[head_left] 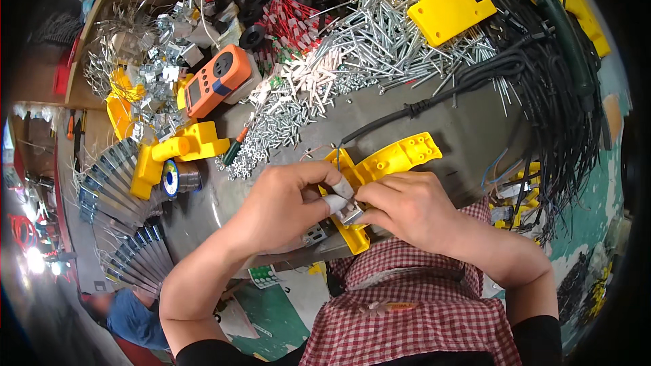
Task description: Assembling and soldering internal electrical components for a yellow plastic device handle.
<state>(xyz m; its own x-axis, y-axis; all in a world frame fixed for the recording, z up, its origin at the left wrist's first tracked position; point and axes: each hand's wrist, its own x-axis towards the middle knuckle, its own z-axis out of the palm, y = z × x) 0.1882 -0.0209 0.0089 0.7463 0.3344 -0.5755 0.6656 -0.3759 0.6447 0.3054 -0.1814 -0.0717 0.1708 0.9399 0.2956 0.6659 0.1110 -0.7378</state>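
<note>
Close together at the table's near edge, both my hands work on a small silver metal part (350,215). My left hand (281,200) pinches it between thumb and forefinger, both wrapped in white at the tips. My right hand (413,207) is closed with its fingertips on the part's other side. Under and behind the hands lies an angled yellow plastic housing half (401,156), with its hollow, ribbed inside facing up. Its lower end sticks out below the fingers. A black cable (380,120) ends in thin wires beside the housing; my hands hide where they lead.
Piles of screws (383,34), small bolts (281,122) and white-sleeved pieces cover the far side. Left of them are an orange meter (218,81), a screwdriver (235,147), a solder spool (180,179) and fanned dark strips (112,179). Black cables (553,108) hang at right. A person (135,318) is lower left.
</note>
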